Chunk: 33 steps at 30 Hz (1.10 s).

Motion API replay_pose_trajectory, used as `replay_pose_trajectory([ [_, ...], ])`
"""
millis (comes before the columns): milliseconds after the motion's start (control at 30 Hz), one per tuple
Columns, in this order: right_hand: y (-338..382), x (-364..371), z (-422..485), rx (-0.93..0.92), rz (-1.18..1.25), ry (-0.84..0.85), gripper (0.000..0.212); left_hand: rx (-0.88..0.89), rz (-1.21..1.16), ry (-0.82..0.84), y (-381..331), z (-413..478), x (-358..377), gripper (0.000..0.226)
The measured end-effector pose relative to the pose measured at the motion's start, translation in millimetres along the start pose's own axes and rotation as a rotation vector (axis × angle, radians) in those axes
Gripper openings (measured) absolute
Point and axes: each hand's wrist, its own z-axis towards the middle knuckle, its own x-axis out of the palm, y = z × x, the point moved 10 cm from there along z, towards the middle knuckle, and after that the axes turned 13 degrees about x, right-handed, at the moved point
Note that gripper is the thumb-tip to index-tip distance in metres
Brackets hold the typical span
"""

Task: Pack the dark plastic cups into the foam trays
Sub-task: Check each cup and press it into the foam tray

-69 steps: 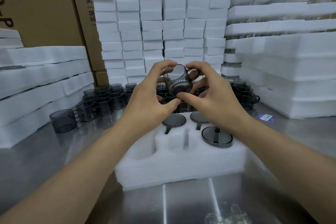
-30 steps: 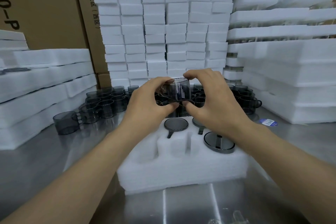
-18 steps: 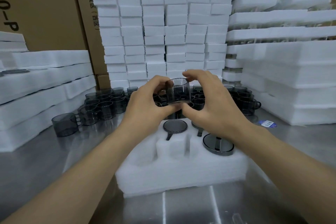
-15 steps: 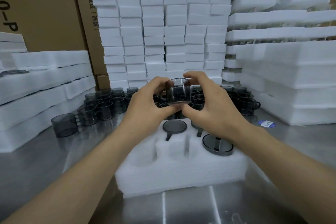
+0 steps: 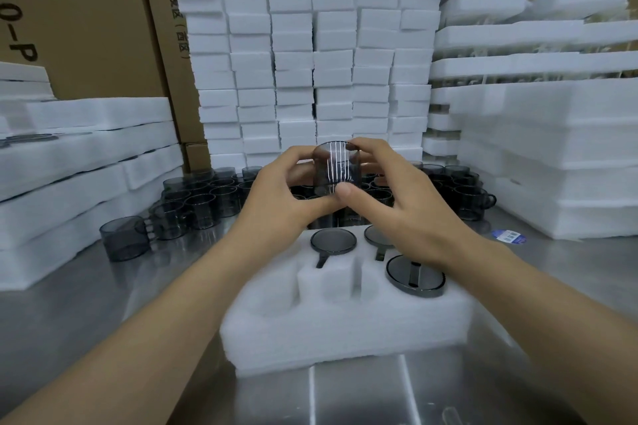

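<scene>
**Mia:** What is closest to us?

**Tom:** A shiny metal table. One white foam tray lies on it, with round holes cut in the top.

**Mia:** How many cups are in it?

**Tom:** Three packed cups sit bottom-up in the holes. Two are at the far edge and one is at the right.

**Mia:** And the hands?

**Tom:** The left hand and the right hand both grip one more dark cup, the held cup. Fingers and thumbs curl round it, one hand on each side. It is up in the air, over the far edge of the foam tray.

**Mia:** What is behind it?

**Tom:** Lots of loose cups stand on the table, too many to count. A lone cup stands apart at the left. A small blue sticker lies at the right, and its writing is too tiny to read.

**Mia:** And further back?

**Tom:** Six tall piles of white foam blocks. Flat foam is stacked in a left pile and a right pile.

**Mia:** Any words?

**Tom:** Brown boxes stand at the very back. One shows "0-P" turned sideways. The next shows a big "H" and, I think, some Chinese writing.
</scene>
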Motion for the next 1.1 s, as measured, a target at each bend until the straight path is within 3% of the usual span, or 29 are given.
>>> replay_pose_trajectory([
  [133, -2.7, 6.3, -0.6, 0.071, 0.181, 0.107, 0.045, -0.102, -0.180, 0.061, 5.7, -3.6, 8.9, 0.050],
  [267, -1.8, -1.9, 1.3, 0.055, 0.165, -0.007, 0.035, -0.191, -0.151, 0.133, 11.2, -4.7, 15.5, 0.044],
  [433, 7.0, -8.8, -0.4, 0.011, 0.047, -0.107, 0.054, -0.277, -0.231, 0.122, 16.0, -5.1, 14.7, 0.041],
  [567, 20.3, -1.5, -3.7, -0.089, -0.065, -0.082, 0.063, -0.292, -0.197, 0.106, 20.3, -7.4, 11.6, 0.040],
  [733, 20.8, -2.0, -3.1, -0.090, -0.054, -0.040, 0.070, -0.378, -0.351, 0.087, 26.6, -9.1, 10.4, 0.043],
  [933, 18.4, 6.9, -4.4, -0.048, -0.086, 0.038, 0.050, -0.370, -0.465, 0.088, 23.7, -9.2, 10.5, 0.062],
  [1000, 19.5, 8.9, -4.6, -0.025, -0.022, 0.058, 0.042, -0.370, -0.483, 0.080, 24.1, -8.7, 10.3, 0.063],
  [1100, 16.5, 20.0, -3.9, 0.065, 0.161, 0.219, 0.029, -0.367, -0.490, 0.087, 23.5, -8.4, 11.4, 0.062],
])
